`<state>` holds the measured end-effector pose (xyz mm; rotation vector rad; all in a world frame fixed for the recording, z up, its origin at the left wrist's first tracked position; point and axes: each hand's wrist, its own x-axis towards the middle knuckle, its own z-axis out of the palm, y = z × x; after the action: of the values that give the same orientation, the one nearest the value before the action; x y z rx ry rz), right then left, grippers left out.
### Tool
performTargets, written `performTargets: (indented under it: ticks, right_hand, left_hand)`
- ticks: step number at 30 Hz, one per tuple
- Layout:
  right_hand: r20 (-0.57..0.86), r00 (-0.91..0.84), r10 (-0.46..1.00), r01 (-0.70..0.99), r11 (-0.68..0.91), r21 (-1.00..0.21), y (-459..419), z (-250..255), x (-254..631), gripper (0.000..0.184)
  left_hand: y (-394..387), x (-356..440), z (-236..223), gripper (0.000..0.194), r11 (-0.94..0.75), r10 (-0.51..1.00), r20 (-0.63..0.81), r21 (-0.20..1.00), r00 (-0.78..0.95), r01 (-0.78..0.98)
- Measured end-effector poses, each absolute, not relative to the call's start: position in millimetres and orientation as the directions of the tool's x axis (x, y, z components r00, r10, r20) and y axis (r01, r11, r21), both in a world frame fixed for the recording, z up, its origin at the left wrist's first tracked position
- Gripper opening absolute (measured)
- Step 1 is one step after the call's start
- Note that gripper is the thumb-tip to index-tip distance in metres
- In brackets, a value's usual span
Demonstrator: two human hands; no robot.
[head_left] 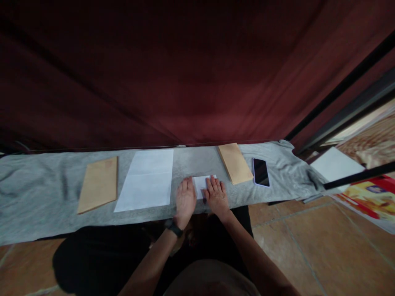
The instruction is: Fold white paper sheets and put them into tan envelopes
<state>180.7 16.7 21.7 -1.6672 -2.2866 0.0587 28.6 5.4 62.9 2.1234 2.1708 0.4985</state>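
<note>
A small folded sheet of white paper [200, 186] lies on the grey cloth, flat between my two hands. My left hand [185, 196] rests on its left edge, fingers stretched out and palm down. On the right part of the paper lies my right hand [217, 195], its fingers extended and slightly spread. Left of my hands is a larger white sheet [147, 179] with a faint crease across it. Beyond my right hand sits a stack of brown envelopes [235, 163].
Another brown envelope stack [99, 181] lies at the left of the grey cloth [40, 185]. A phone [261, 172] is on the right. Behind hangs a dark red curtain [191, 98]. A white box [338, 164] and a red-and-yellow package [372, 197] stand at the far right.
</note>
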Motion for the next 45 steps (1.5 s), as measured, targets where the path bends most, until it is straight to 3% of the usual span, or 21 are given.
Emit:
performTargets:
  ticks: [4,13,20,27,45]
  right_hand:
    - [0.202,-0.293,0.935,0.921,0.333,-0.204,17,19,182,0.055]
    - [0.281,-0.229,0.932,0.934,0.292,-0.207,16,16,185,0.052]
    - [0.247,-0.112,0.963,0.964,0.166,-0.209,15,28,189,0.052]
    - [0.24,-0.389,0.889,0.855,0.446,-0.264,14,33,148,0.05]
    - [0.338,-0.246,0.908,0.928,0.322,-0.188,14,9,186,0.057]
  left_hand:
    - [0,47,48,0.054,-0.196,0.975,0.162,0.286,0.155,0.938]
    - [-7,19,25,0.062,-0.118,0.983,0.164,0.244,0.079,0.962]
    - [-7,14,26,0.064,-0.127,0.983,0.158,0.21,0.095,0.969]
    - [-8,12,29,0.059,-0.153,0.982,0.136,0.158,0.132,0.976]
    - [-21,7,25,0.057,-0.116,0.965,0.254,0.17,0.07,0.979]
